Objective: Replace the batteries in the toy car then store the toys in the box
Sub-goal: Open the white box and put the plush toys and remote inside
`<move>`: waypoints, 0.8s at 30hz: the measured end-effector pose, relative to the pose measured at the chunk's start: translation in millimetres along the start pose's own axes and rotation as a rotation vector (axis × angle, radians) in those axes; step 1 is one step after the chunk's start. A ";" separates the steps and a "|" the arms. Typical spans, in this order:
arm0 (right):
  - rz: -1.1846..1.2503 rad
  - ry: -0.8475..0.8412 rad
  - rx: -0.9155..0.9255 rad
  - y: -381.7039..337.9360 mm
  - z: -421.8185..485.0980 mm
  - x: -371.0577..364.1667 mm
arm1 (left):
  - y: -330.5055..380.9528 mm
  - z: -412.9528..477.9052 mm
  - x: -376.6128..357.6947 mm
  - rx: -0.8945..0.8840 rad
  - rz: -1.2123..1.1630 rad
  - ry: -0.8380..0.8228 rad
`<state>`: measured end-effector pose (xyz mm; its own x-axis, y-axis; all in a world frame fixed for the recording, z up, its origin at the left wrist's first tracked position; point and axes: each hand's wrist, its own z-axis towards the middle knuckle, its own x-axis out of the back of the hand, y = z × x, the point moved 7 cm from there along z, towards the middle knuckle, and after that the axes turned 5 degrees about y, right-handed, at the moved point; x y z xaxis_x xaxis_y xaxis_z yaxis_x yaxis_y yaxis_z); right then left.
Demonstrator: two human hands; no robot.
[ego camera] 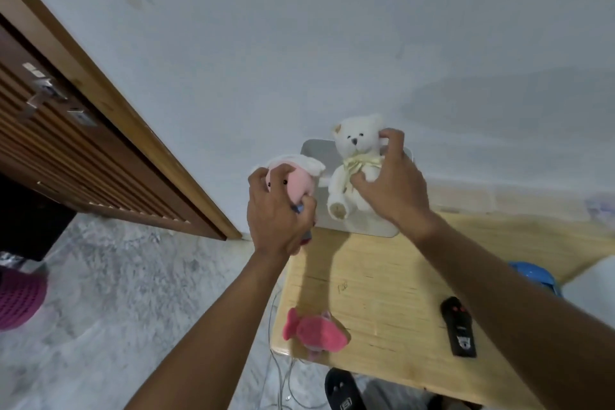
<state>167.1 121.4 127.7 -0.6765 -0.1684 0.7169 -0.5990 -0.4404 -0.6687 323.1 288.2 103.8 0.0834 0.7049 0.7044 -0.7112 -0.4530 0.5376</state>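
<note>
I am gripping a pink plush doll (298, 185) with a white hood in my left hand (278, 213), fingers curled round it, just off the table's (382, 286) far left corner, above the speckled grey floor (109, 276). My right hand (394, 185) is pinching a soft white teddy bear (352, 156), thumb on its belly and fingers at its head, in front of the pale, round-cornered plastic box (366, 229) sitting at the table's far edge by the wall. A fuzzy pink fish plush (314, 333) is lying just inside the near left edge. A slim black remote control (459, 329) is lying beside my right forearm. Bare, grained light wood is stretching between them. Something glossy and blue (535, 276) is peeking out behind that forearm.
</note>
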 end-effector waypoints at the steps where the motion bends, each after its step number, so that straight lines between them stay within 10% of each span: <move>1: -0.033 -0.035 -0.019 2.3 13.3 -3.6 | 4.3 11.0 2.3 0.003 -0.021 0.021; 16: -0.222 -0.269 -0.077 71.6 58.3 -84.5 | 4.6 52.3 -123.4 0.078 0.019 -0.462; 24: -0.231 -0.103 0.032 68.4 41.2 -60.8 | 12.9 41.9 -113.3 -0.019 0.005 -0.457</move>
<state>184.9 65.2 46.5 -0.4748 -0.1484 0.8675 -0.7180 -0.5048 -0.4793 333.8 179.6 50.3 0.3762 0.3873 0.8417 -0.7248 -0.4429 0.5277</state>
